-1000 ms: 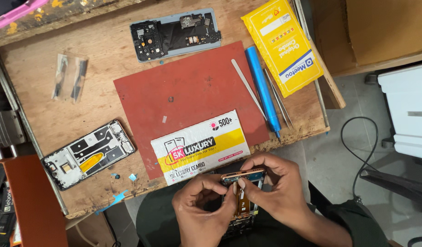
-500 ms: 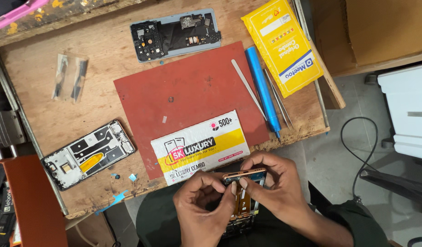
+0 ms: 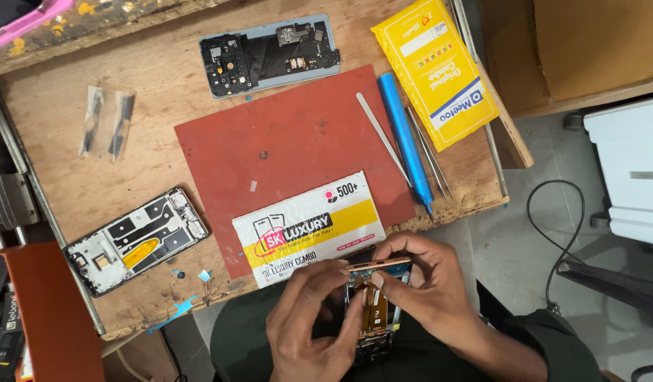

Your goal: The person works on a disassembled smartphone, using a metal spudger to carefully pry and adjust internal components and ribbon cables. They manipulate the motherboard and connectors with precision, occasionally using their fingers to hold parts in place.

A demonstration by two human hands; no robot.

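Grip: both hands pinch an opened phone [image 3: 374,301] held over the lap, just off the near edge of the wooden bench [image 3: 50,155]
Left hand: left hand [image 3: 308,318] curls at the phone's left side, fingertips pressed on its top corner and side
Right hand: right hand [image 3: 429,286] wraps the right side, thumb and forefinger closed on the copper-coloured top rim
Phone: thin metal frame, innards exposed, an amber flex ribbon running down the middle; lower end hidden by the hands
Mat: matte red rectangular mat [image 3: 291,148] lies flat mid-bench, a few small specks on it, its near part covered by a glossy white and yellow packet [image 3: 308,226]
Tools: blue cylindrical driver [image 3: 405,138], flat pale pry strip [image 3: 383,138] and slim metal tweezers [image 3: 429,152] lie side by side at the mat's right edge, tips near the bench lip
Other parts: grey back housing [image 3: 270,53] with dark boards beyond the mat; bare mid-frame [image 3: 135,240] with yellow patch near the left front edge; yellow pouch [image 3: 436,71] far right
Bench surface: scuffed plywood, chipped front edge
Open room: bare wood left of the mat
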